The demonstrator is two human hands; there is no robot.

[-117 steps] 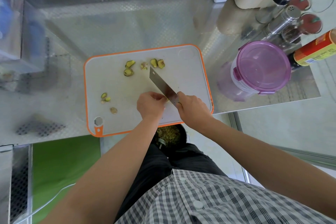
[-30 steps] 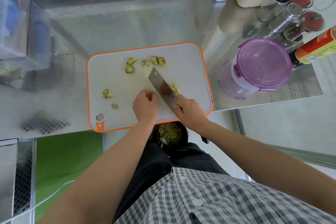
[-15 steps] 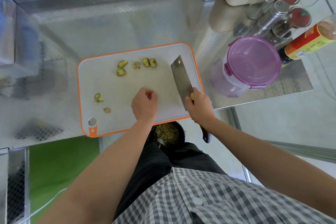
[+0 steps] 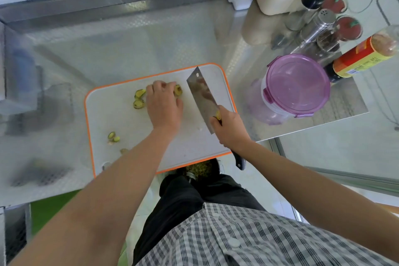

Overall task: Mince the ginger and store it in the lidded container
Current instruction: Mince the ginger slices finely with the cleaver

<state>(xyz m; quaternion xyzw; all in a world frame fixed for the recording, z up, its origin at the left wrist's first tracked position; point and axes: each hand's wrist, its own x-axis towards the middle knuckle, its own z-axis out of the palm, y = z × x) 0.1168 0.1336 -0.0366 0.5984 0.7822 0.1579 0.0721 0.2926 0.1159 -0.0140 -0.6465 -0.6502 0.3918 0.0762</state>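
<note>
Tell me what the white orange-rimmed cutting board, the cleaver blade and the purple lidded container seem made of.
The white rectangular cutting board with orange rim: likely plastic, matte, moulded coloured edge. The broad rectangular cleaver blade: metal, probably steel; grey, shiny, faintly reflective. The round purple lidded container: translucent plastic, glossy; light passes through lid and wall.

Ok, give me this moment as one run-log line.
left hand: over ginger slices, far side of board | right hand: grips knife, blade right of slices | container: lid on | mincing: not done
</note>
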